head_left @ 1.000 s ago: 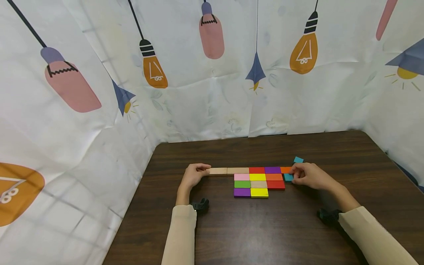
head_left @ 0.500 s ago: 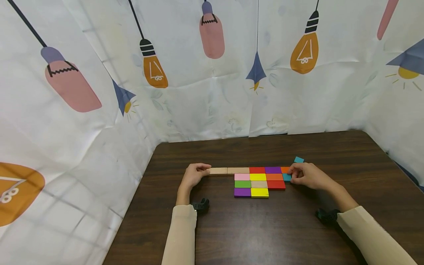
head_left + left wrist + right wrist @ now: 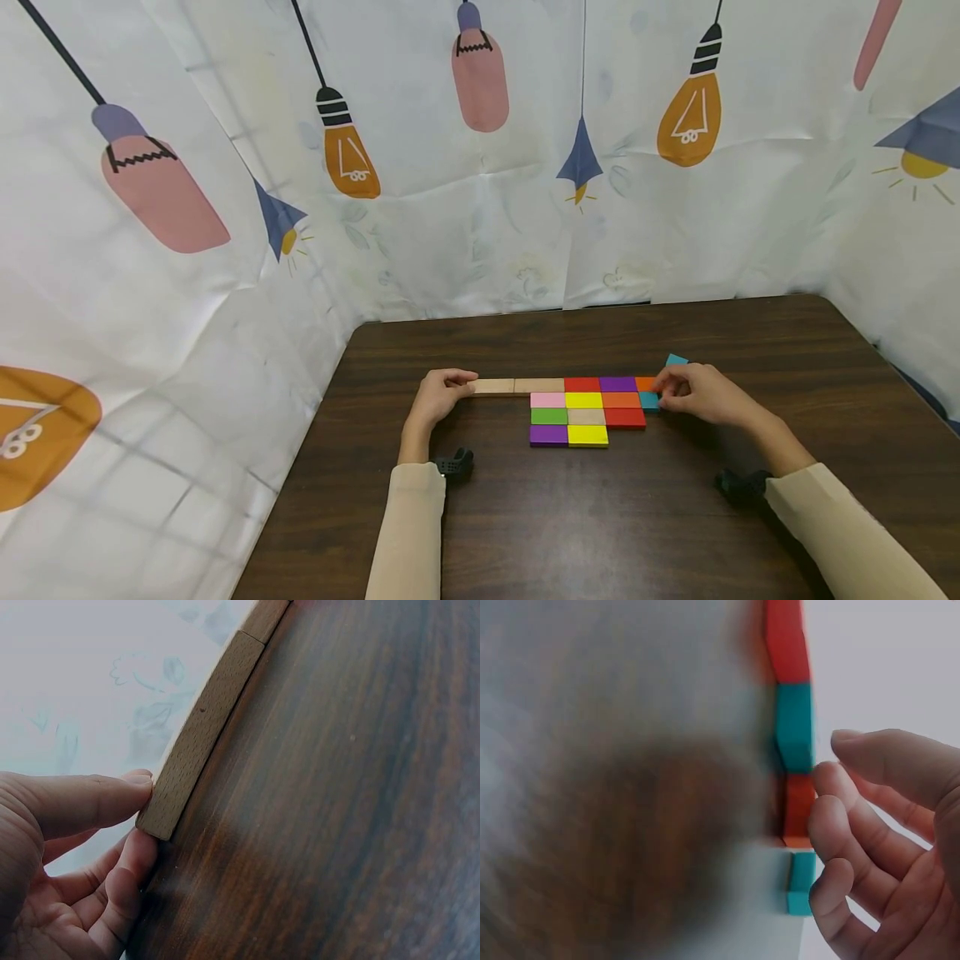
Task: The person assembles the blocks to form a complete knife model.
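Note:
At the left end of the top row, my left hand pinches the end of a plain wooden block; the left wrist view shows thumb and fingers at the end of that block. A second wooden block follows, then red, purple and orange ones. My right hand is beside a teal block at the right end of the second row. In the right wrist view its thumb stands apart from that teal block, with bent fingers holding nothing. Behind the hand lies a loose teal block, partly covered.
Below the top row, shorter rows of coloured blocks step down, with a red block and a yellow block at their right ends. Everything lies on a dark wooden table. A patterned curtain hangs behind it.
The teal block has slid left against the orange and red blocks beside my right hand. That hand has since lifted slightly off it. My left hand has stayed put.

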`<state>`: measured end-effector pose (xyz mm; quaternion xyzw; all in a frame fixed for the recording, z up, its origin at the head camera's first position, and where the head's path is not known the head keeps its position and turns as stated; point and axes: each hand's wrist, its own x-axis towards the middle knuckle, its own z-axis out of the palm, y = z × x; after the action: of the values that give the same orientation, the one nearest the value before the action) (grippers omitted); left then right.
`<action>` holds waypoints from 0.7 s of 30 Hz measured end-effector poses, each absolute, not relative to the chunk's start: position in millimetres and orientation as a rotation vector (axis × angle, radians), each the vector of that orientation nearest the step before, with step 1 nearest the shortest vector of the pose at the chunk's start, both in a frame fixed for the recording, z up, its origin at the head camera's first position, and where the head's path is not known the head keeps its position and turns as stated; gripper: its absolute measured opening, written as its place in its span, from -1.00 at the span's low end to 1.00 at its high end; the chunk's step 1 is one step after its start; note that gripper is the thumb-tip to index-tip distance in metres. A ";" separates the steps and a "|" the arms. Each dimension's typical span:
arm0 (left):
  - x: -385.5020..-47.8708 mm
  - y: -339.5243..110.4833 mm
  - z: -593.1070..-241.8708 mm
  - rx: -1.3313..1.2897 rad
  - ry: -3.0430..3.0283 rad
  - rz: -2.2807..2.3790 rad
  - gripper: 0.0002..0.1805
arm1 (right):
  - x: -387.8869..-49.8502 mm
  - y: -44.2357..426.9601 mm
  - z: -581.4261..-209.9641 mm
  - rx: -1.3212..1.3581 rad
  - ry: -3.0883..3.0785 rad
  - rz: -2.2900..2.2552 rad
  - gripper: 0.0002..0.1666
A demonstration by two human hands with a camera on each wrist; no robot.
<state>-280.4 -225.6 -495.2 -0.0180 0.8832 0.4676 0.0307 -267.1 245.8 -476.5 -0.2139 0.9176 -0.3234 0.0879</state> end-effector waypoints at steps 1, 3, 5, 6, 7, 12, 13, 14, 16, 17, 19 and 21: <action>-280.4 -225.7 -495.3 -0.054 2.721 1.441 -0.79 | -268.3 248.0 -475.4 -0.635 2.744 -0.969 -0.78; -280.4 -225.8 -495.5 -0.051 2.721 1.441 -0.79 | -271.6 253.2 -473.3 -0.625 2.766 -0.996 -0.79; -280.6 -226.0 -495.7 -0.050 2.719 1.444 -0.79 | -275.7 259.4 -471.9 -0.601 2.780 -1.036 -0.79; -280.6 -226.1 -495.8 -0.049 2.718 1.445 -0.79 | -278.2 262.8 -471.7 -0.586 2.783 -1.055 -0.79; -280.7 -226.0 -495.8 -0.047 2.717 1.447 -0.79 | -280.8 266.4 -471.6 -0.563 2.784 -1.076 -0.79; -280.8 -225.5 -495.4 -0.043 2.720 1.448 -0.80 | -294.9 283.4 -475.4 -0.449 2.803 -1.104 -0.76; -280.7 -225.4 -495.3 -0.043 2.722 1.447 -0.80 | -297.3 286.3 -476.6 -0.428 2.807 -1.099 -0.74; -280.6 -225.3 -495.3 -0.043 2.723 1.447 -0.80 | -299.5 289.0 -477.9 -0.412 2.809 -1.091 -0.73; -280.2 -225.4 -495.3 -0.042 2.725 1.446 -0.80 | -303.0 293.5 -480.3 -0.390 2.806 -1.078 -0.68; -280.0 -225.6 -495.3 -0.045 2.724 1.447 -0.80 | -304.1 295.2 -481.3 -0.384 2.801 -1.073 -0.66; -279.7 -225.8 -495.3 -0.045 2.721 1.447 -0.79 | -305.9 297.6 -482.7 -0.373 2.784 -1.070 -0.61; -279.2 -226.1 -495.3 -0.047 2.719 1.450 -0.79 | -307.3 298.2 -483.5 -0.376 2.772 -1.068 -0.57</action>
<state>-279.2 -226.1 -495.3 -0.0152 0.8819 0.4703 0.0298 -307.3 298.2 -483.5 -0.1251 0.9233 -0.3556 0.0736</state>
